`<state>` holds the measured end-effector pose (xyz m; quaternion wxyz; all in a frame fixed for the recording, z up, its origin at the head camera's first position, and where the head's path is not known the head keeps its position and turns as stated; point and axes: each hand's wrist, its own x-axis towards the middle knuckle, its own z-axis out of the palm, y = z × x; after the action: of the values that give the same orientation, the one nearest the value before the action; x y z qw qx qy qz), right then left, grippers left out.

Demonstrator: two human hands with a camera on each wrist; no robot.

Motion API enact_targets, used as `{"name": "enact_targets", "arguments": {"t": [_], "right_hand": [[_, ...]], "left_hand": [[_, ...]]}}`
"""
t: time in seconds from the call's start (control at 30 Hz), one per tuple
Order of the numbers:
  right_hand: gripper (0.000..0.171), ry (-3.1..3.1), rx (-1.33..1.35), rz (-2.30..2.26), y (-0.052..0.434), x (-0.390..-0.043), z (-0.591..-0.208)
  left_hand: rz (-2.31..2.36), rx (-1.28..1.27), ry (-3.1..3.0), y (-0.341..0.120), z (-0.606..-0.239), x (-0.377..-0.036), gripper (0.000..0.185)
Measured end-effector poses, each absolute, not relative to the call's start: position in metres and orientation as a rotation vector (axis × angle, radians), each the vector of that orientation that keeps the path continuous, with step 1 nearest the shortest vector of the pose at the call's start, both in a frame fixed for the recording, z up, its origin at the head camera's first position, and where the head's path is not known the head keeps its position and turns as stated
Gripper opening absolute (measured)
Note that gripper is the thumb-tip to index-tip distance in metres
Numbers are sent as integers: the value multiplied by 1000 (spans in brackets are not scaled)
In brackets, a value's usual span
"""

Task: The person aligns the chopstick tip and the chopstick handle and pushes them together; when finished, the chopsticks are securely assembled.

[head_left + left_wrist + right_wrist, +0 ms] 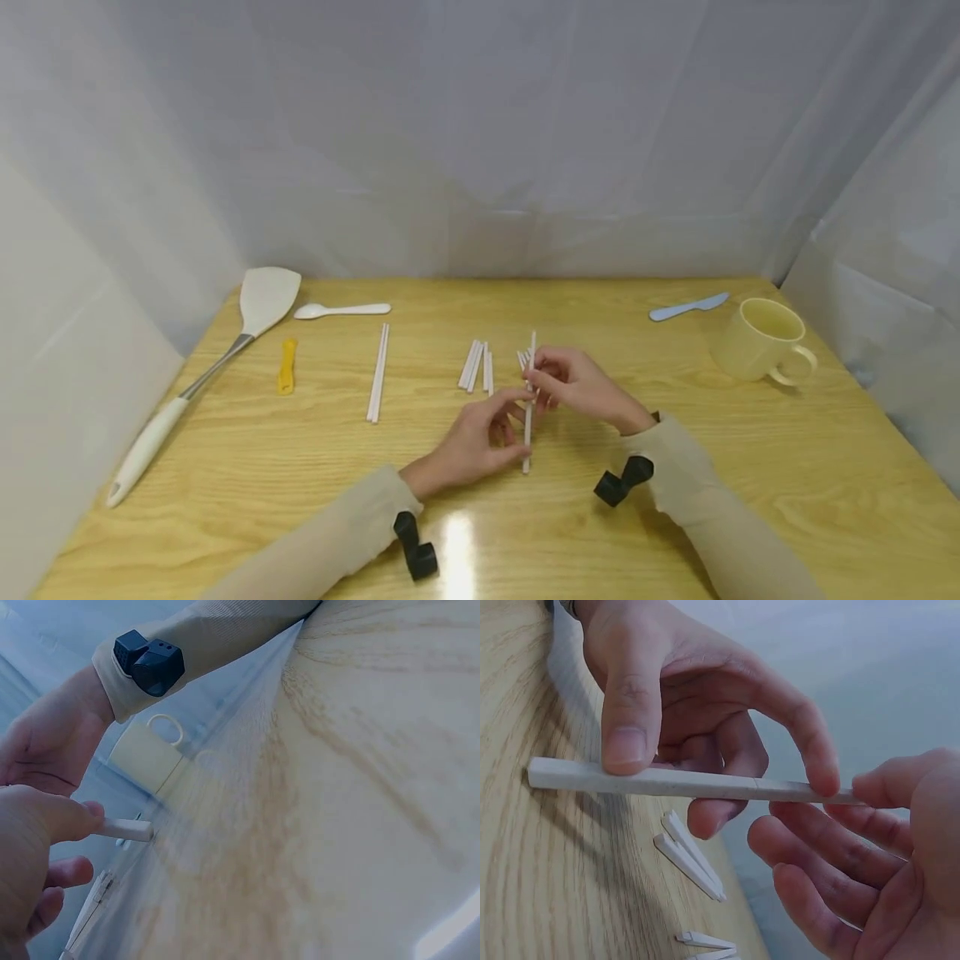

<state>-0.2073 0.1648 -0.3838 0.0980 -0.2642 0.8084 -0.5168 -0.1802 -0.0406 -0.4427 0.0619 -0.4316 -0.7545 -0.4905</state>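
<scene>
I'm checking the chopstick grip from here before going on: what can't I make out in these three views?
- Head view: where the left hand and right hand meet on the white chopstick, fingers cover its middle.
- Left wrist view: only the chopstick's end shows; the thumb hides the rest, and the cream mug is blurred.
- Right wrist view: the chopstick's far end is behind the right hand's fingers; the loose white sticks are partly cut off by the bottom edge.

A white chopstick (528, 417) over a pale yellow wood-grain counter (675, 517); more white chopsticks (378, 372) lie nearby. A white spatula (266, 298) with a silver neck, a white spoon (341, 310), a yellow peeler (287, 365), a light blue knife (687, 307) and a cream-yellow mug (759, 338). Beige sleeves (697, 492), black wrist straps (622, 482). Grey-white curtain backdrop (480, 125).
</scene>
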Motion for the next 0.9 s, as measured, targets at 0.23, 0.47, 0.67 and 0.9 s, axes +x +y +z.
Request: {"name": "enact_targets", "arguments": {"t": [0.23, 0.47, 0.67, 0.9], "right_hand": [[17, 2459, -736, -1574, 170, -209, -385], [17, 2522, -658, -1531, 176, -217, -396], [21, 2580, -585, -1474, 186, -226, -409], [23, 2620, -551, -1414, 194, -231, -417]], "left_hand": [[-1464, -1251, -2358, -50, -440, -184, 64], [-1293, -1125, -2460, -73, -440, -197, 66], [-1171, -1025, -2522, -100, -436, -204, 66], [-1102, -922, -2616, -131, -427, -213, 69]]}}
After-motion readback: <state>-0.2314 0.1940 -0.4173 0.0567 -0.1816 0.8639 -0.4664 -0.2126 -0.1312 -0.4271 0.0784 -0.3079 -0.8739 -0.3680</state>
